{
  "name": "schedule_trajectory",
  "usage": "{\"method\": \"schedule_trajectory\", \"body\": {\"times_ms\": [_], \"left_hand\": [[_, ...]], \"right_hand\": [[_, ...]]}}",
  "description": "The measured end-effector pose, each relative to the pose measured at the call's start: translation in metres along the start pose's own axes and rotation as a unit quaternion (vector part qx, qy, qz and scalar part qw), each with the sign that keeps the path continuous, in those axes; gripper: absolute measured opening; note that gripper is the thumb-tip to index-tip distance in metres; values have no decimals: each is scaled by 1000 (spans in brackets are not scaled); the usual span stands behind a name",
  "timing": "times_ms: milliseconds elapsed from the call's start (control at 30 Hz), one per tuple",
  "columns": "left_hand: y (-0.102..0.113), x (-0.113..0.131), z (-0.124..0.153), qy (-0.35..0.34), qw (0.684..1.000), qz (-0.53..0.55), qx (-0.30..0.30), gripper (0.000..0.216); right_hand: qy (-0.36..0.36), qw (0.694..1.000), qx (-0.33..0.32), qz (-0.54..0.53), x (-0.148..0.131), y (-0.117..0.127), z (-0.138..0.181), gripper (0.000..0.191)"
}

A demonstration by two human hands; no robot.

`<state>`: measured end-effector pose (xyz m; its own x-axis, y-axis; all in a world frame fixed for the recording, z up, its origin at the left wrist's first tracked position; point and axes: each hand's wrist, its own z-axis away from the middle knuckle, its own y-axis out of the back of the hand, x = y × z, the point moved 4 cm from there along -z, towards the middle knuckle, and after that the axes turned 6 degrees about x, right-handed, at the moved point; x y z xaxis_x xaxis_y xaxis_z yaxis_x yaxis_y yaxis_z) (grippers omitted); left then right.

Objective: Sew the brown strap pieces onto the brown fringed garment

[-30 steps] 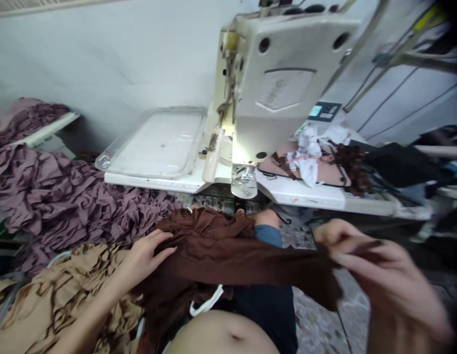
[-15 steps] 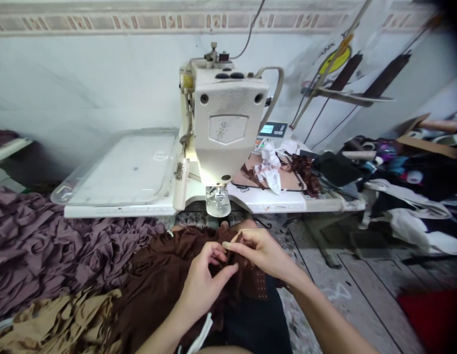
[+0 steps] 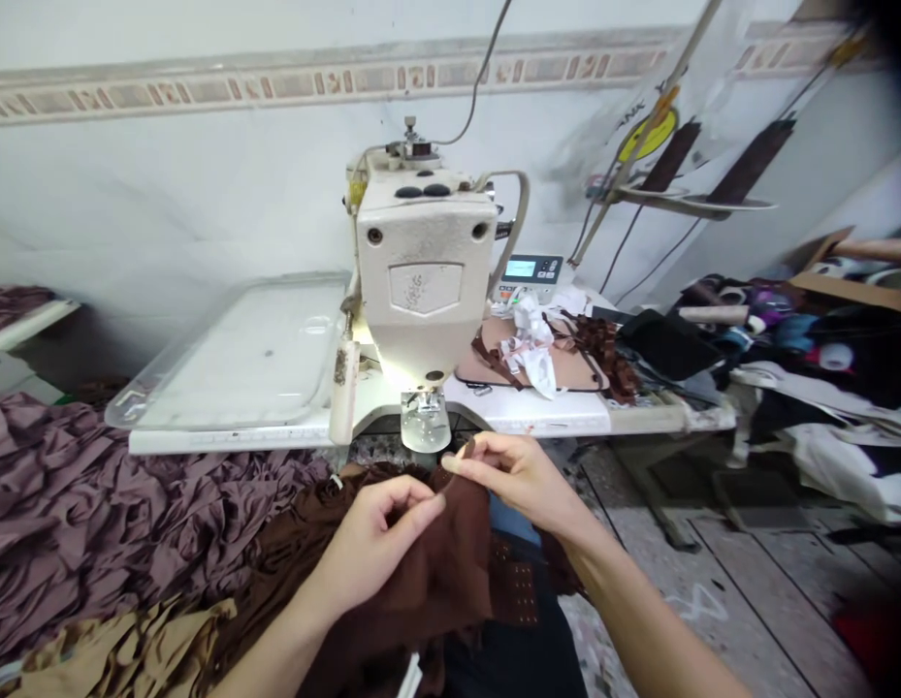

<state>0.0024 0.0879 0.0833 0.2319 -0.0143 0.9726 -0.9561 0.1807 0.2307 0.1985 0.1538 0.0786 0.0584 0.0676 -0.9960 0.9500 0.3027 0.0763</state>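
Both my hands pinch the edge of a brown garment (image 3: 450, 557) that hangs over my lap. My left hand (image 3: 384, 528) grips the edge between thumb and fingers. A little higher and to the right, my right hand (image 3: 512, 475) holds the same edge, and a small brown end sticks up past its fingertips. Just beyond the hands is the front of a sewing machine (image 3: 425, 271), its lit needle area above a clear presser plate (image 3: 425, 427). Beside my right forearm lies a brown strip with rows of pale eyelets or hooks (image 3: 523, 593).
Piles of mauve fabric (image 3: 130, 523) and tan fabric (image 3: 122, 645) lie at left. A clear plastic lid (image 3: 232, 354) rests on the machine table. White and brown scraps (image 3: 533, 339) lie right of the machine, near a control panel (image 3: 530, 271). Thread cones (image 3: 752, 160) stand on a rack.
My hands have drawn the brown fabric up and spread it, its edge now stretched between them. My left hand has closed from a looser, spread pose. The view has tilted slightly upward.
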Motion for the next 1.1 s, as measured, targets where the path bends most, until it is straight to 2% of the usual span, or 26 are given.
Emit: {"method": "schedule_trajectory", "body": {"times_ms": [100, 167, 233, 300, 333, 400, 467, 500, 633, 700, 800, 867, 1000, 1100], "left_hand": [[19, 15, -14, -79, 986, -113, 96, 34], [28, 21, -22, -149, 954, -208, 154, 31], [31, 28, -25, -247, 882, -327, 232, 25], [25, 32, -19, -357, 785, -415, 291, 11], [19, 32, -15, -409, 747, -435, 291, 11], [4, 28, -8, -484, 709, -451, 245, 29], [-10, 21, -4, -502, 700, -469, 195, 37], [-15, 18, -3, -496, 697, -482, 190, 38], [-23, 10, -4, -479, 696, -492, 210, 39], [-25, 8, -6, -481, 702, -477, 219, 37], [-24, 9, -6, -490, 708, -440, 257, 34], [-21, 11, -6, -489, 716, -415, 275, 34], [-18, 18, -11, -478, 740, -411, 237, 35], [-18, 21, -12, -469, 739, -422, 234, 37]], "right_hand": [[106, 990, 63, 71, -13, -2, -18, 37], [166, 976, 97, 104, -17, -6, -29, 33], [189, 969, 119, 108, -14, -10, -38, 28], [189, 966, 145, 97, -8, -13, -43, 23], [188, 965, 157, 91, -5, -14, -43, 20], [196, 960, 179, 87, -3, -15, -42, 17], [228, 949, 189, 111, -6, -15, -39, 11], [252, 941, 185, 132, -10, -14, -37, 9], [355, 899, 112, 232, -27, -13, -30, 14], [373, 885, 73, 270, -28, -12, -25, 18], [380, 875, 55, 295, -22, -10, -17, 25], [368, 882, 65, 289, -14, -10, -10, 32], [297, 918, 110, 238, 3, -15, -1, 36], [243, 945, 145, 166, 12, -17, 1, 35]]}}
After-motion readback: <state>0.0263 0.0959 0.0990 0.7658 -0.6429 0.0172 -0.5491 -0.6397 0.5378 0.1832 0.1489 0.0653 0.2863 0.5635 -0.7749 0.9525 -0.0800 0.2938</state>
